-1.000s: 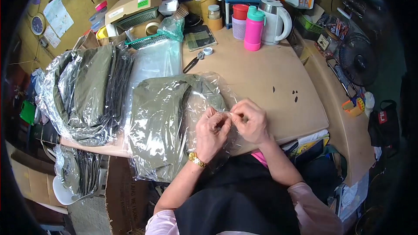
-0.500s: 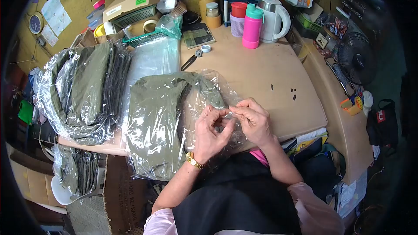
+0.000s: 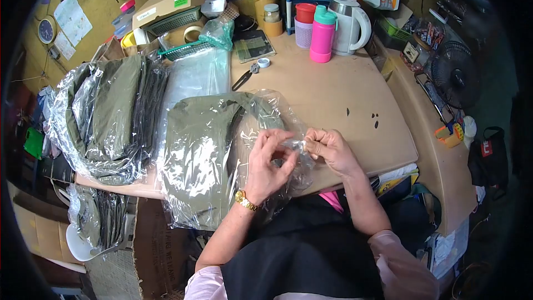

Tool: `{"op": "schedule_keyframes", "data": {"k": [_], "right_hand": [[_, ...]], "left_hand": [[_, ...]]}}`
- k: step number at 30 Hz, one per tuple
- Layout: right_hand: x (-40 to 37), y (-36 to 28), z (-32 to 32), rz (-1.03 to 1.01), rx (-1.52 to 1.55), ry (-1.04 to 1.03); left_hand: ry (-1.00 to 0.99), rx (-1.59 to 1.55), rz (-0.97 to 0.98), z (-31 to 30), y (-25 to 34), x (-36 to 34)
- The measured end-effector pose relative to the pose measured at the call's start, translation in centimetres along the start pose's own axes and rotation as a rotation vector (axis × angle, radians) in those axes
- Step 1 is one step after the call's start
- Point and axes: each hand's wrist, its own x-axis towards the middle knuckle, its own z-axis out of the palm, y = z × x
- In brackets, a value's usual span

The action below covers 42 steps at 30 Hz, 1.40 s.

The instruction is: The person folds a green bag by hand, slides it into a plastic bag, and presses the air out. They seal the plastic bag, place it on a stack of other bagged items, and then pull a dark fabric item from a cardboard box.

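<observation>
An olive-green fabric item in a clear plastic bag (image 3: 202, 155) lies in front of me, its lower end hanging over the table's near edge. The bag's loose side spreads to the right, under both hands. Pinched between the thumb and fingers of my right hand (image 3: 330, 153) is a bunched bit of that clear plastic. My left hand (image 3: 270, 161), with a gold watch at the wrist, is just left of it. Its thumb and fingers are curved with a gap between them, fingertips close to the plastic.
A pile of similar bagged green items (image 3: 114, 111) stands on the left, beside flat clear bags (image 3: 200, 75). Black thread snips (image 3: 242, 80) lie near a small white roll (image 3: 264, 63). A pink bottle (image 3: 322, 36) and an electric kettle (image 3: 347, 25) stand at the back.
My right hand has moved slightly right and down, drawing the pinched plastic along. The left thumb and fingers have come apart from the right fingertips.
</observation>
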Motion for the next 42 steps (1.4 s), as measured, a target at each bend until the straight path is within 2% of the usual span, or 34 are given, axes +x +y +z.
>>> {"op": "schedule_keyframes", "data": {"k": [1, 3, 4, 6, 10, 14, 17, 22, 25, 27, 29, 30, 32, 34, 38, 40, 42], "right_hand": [[-0.1, -0.1, 0.2, 0.003, 0.061, 0.043], [0.1, 0.6, -0.3, 0.005, 0.044, 0.041], [0.1, 0.9, -0.4, 0.004, 0.024, 0.034], [0.1, 1.0, -0.5, 0.031, 0.024, 0.024], [-0.2, -0.2, -0.4, 0.034, -0.038, -0.03], [-0.2, -0.1, 0.3, 0.067, -0.037, 0.024], [-0.2, 0.0, 1.0, 0.07, -0.06, 0.107], [0.1, -0.5, 0.9, -0.09, -0.23, 0.352], [0.2, -0.3, 0.3, -0.09, -0.212, 0.308], [0.0, -0.2, 0.3, -0.069, -0.239, 0.273], [0.0, -0.1, 0.4, -0.049, -0.266, 0.237], [-0.1, -0.1, 0.4, -0.011, -0.244, 0.197], [-0.3, -0.3, 0.3, 0.026, -0.221, 0.161], [-0.3, -0.6, 0.1, 0.02, -0.059, 0.06], [-0.3, 0.3, 0.4, -0.004, 0.024, 0.068], [-0.4, 0.1, 0.6, -0.001, -0.203, 0.237], [-0.3, 0.0, 0.1, 0.009, -0.19, 0.234]], "left_hand": [[-0.001, 0.0, 0.002, -0.1, 0.0, 0.1], [-0.083, 0.09, 0.176, -0.4, -0.2, 0.0], [-0.086, 0.09, 0.173, -0.5, -0.6, 0.1], [-0.089, 0.214, 0.343, -0.5, -1.7, 0.4], [-0.092, 0.196, 0.331, -0.4, -1.9, 0.0], [-0.041, 0.183, 0.339, -0.2, -1.9, -0.1], [-0.003, 0.207, 0.327, -0.1, -2.1, 0.0], [0.022, 0.283, 0.299, -0.3, -2.1, -0.2], [0.036, 0.231, 0.341, -0.2, -1.3, 0.1], [-0.041, 0.124, 0.306, 0.1, -0.5, 0.2], [-0.049, 0.167, 0.351, 0.2, -1.7, 0.3], [-0.059, 0.21, 0.395, 0.3, -2.0, 0.3], [-0.039, 0.152, 0.341, 0.3, -1.9, 0.4], [-0.052, 0.135, 0.366, 0.0, -2.4, 0.4], [-0.023, 0.159, 0.403, 0.2, -2.4, 0.5], [0.029, 0.165, 0.293, 0.2, -2.4, 0.3], [0.044, 0.163, 0.286, 0.2, -2.5, 0.2]]}}
